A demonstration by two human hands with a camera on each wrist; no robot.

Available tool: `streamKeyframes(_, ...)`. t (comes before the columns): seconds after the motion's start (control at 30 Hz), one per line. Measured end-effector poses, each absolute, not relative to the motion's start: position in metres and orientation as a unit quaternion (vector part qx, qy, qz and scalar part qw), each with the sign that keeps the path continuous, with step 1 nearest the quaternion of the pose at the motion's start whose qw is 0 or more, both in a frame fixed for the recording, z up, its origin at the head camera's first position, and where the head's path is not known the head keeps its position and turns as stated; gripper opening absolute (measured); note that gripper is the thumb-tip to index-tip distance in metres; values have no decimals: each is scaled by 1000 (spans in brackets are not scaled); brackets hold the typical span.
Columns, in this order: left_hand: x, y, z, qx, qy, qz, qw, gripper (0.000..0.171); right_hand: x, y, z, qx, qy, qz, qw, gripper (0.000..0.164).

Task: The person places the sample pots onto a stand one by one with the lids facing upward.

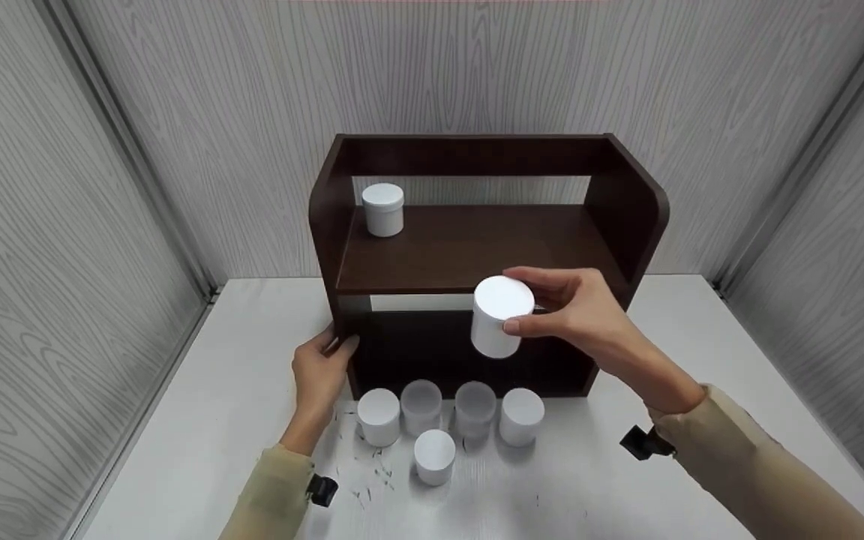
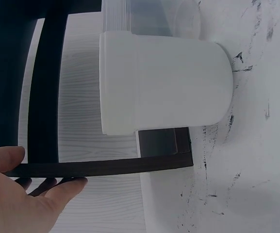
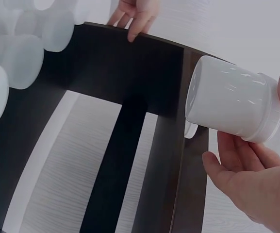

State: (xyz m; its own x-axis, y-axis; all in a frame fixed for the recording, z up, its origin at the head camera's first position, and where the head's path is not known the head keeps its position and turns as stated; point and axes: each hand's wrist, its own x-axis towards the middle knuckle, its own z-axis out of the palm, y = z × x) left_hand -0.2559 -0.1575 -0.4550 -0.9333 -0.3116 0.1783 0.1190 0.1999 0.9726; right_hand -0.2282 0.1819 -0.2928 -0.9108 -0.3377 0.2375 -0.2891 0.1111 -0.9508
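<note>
My right hand [image 1: 586, 319] holds a white lidded jar [image 1: 493, 322] upright by its lid, between thumb and fingers, in front of the shelf's upper board. The right wrist view shows the same jar [image 3: 234, 99] gripped near its lid. With my left hand [image 1: 319, 371] I grip the left side panel of a dark brown two-tier shelf [image 1: 477, 247]. In the left wrist view, thumb and fingers of that hand [image 2: 23, 199] lie on either side of the panel's edge [image 2: 106, 167]. A second white jar [image 1: 383, 211] stands at the left end of the upper board.
On the white table [image 1: 267, 322], before the shelf, stand white jars [image 1: 379, 418] [image 1: 521, 417] [image 1: 434, 457] and two translucent containers [image 1: 421, 407] [image 1: 475, 409]. Grey wood-grain walls [image 1: 477, 67] enclose the table at the back and both sides.
</note>
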Motion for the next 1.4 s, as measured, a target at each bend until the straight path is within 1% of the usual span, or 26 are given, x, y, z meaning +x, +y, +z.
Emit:
streamKeyframes(0.13, -256, -157, -454, 67, -756, -627, 175, 51, -234, 174, -286, -212, 748, -628, 9, 63)
streamKeyframes(0.57, -255, -158, -455, 55, -745, -642, 175, 48, -252, 148, -272, -216, 741, -635, 18, 61)
streamKeyframes(0.8, -255, -158, -455, 58, -752, -630, 184, 47, -263, 135, -268, -218, 737, -639, 23, 59)
streamKeyframes(1.17, -255, -157, -456, 61, -742, -643, 177, 48, -285, 111, -258, -208, 736, -644, 15, 60)
streamKeyframes(1.4, -255, -157, -456, 58, -747, -639, 177, 48, -295, 95, -255, -221, 735, -640, 6, 64)
